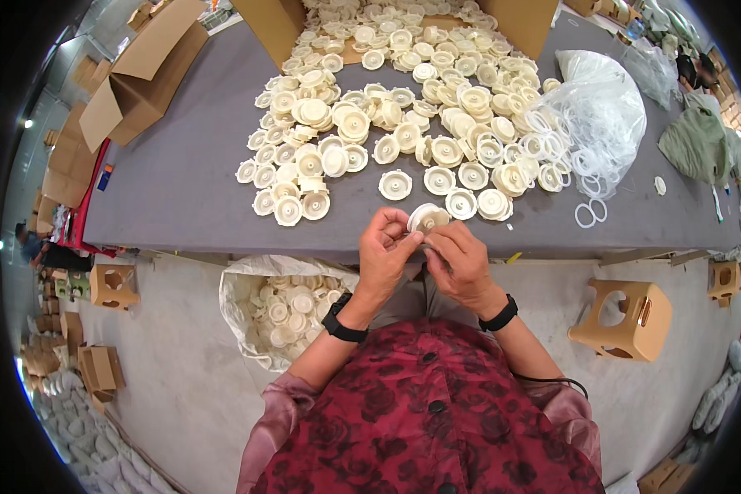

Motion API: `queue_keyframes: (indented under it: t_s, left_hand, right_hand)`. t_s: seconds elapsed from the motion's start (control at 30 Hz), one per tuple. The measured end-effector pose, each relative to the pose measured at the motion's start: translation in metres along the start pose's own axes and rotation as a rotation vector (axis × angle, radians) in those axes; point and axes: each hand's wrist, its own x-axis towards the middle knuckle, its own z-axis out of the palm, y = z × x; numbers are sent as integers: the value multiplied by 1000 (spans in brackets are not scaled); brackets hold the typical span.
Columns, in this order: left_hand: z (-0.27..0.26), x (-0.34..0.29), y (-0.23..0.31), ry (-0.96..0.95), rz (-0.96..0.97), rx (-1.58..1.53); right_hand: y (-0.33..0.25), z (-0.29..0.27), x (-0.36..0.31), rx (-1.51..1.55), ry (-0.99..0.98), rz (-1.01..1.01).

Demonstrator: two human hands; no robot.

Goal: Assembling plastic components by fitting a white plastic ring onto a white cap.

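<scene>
- Concrete-grey floor, smooth and pale, runs under a long table with a flat dark-grey top; any print on things around the room is too small to read.
- Folded-open corrugated cardboard box at the table's far left corner, plain brown.
- Moulded cream plastic caps, round and shallow with notched rims and a small central stud, heaped across the table's middle, some lying face up, others on edge.
- Clear plastic bag, thin and crinkled, on the right, with glossy translucent rings in and beside its mouth.
- Woven white sack below the table's front edge, holding more cream caps.
- Tan plastic stool with rounded cut-outs, on the floor to the right.
- Held cap, a tilted cream disc with a white rim, near the table's front edge, just before the heap.
- Left hand: fingers and thumb pinch the cap's left side.
- Right hand: fingers curled, gripping its right side.
- Black wristbands circle both wrists.
</scene>
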Motion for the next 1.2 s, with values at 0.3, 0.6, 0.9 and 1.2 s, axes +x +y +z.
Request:
queue_keyframes:
  t_s: [0.3, 0.6, 0.9, 1.2]
  left_hand:
    - [-9, -12, 7, -44, 103, 331]
    - [-15, -16, 6, -127, 114, 320]
    - [-8, -10, 3, -192, 222, 674]
    - [-9, -7, 2, -240, 157, 621]
  right_hand:
    - [-12, -26, 25, 14, 88, 230]
    - [-1, -21, 7, 368, 18, 392]
    - [2, -18, 5, 281, 7, 439]
    - [11, -16, 2, 425, -63, 498]
